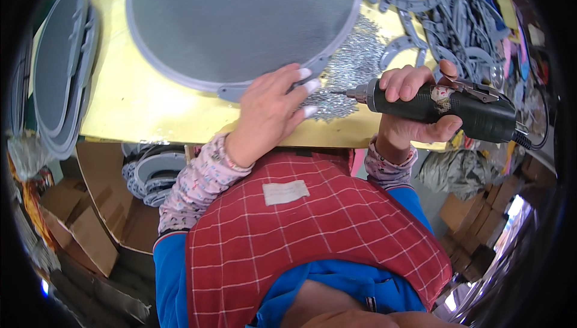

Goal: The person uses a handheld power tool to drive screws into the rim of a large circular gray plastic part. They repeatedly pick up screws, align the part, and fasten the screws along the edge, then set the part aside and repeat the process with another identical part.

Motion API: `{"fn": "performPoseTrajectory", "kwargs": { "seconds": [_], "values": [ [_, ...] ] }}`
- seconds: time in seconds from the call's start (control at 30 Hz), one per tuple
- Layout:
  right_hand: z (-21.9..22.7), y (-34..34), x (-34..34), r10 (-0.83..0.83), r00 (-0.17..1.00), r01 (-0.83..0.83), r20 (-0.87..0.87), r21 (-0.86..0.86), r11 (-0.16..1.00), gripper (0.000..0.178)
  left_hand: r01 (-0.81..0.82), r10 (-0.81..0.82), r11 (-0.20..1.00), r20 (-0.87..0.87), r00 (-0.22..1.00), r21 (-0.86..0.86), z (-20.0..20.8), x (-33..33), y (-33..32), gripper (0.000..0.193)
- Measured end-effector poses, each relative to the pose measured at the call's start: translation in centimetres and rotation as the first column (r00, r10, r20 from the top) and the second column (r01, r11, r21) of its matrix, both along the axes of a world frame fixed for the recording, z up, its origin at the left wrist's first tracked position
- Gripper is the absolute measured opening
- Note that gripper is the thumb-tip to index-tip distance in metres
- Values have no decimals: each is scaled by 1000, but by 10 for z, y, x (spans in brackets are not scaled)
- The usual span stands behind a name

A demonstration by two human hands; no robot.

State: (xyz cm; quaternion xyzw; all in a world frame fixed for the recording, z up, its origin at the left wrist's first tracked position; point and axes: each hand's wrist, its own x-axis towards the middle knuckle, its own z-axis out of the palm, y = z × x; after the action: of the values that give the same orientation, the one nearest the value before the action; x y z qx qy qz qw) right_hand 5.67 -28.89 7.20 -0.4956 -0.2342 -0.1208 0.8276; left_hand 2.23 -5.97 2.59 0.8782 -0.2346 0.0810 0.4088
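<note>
My right hand (415, 96) is wrapped round a black electric screwdriver (475, 111), held level with its bit pointing left above the screws. My left hand (270, 108) lies over the near rim of a large round grey mesh disc (240, 27), its fingers outstretched and apart. White coverings wrap several of its fingertips, which reach toward the pile of small silver screws (348, 66). A curved grey plastic piece (231, 92) sits along the disc's near rim, partly hidden under that hand. Whether the fingers pinch any screw does not show.
Loose grey curved plastic parts (433, 9) are heaped at the far right of the yellow table (114, 99). More mesh discs (57, 63) stack at its left edge. Below left, an open cardboard box (105, 190) holds grey rings. The screwdriver's cord (544, 123) runs off right.
</note>
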Motion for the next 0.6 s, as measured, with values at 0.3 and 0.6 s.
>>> {"fn": "performPoseTrajectory", "kwargs": {
  "seconds": [0.3,0.6],
  "values": [
    [0,26,-3,100,995,-99,19,-72,993,89,-65,66,997,24,997,-40,-11,-1,-4,22],
    [4,27,-7,136,990,-132,35,-95,987,89,-78,78,995,5,997,-60,-10,0,-3,25]
  ]
}}
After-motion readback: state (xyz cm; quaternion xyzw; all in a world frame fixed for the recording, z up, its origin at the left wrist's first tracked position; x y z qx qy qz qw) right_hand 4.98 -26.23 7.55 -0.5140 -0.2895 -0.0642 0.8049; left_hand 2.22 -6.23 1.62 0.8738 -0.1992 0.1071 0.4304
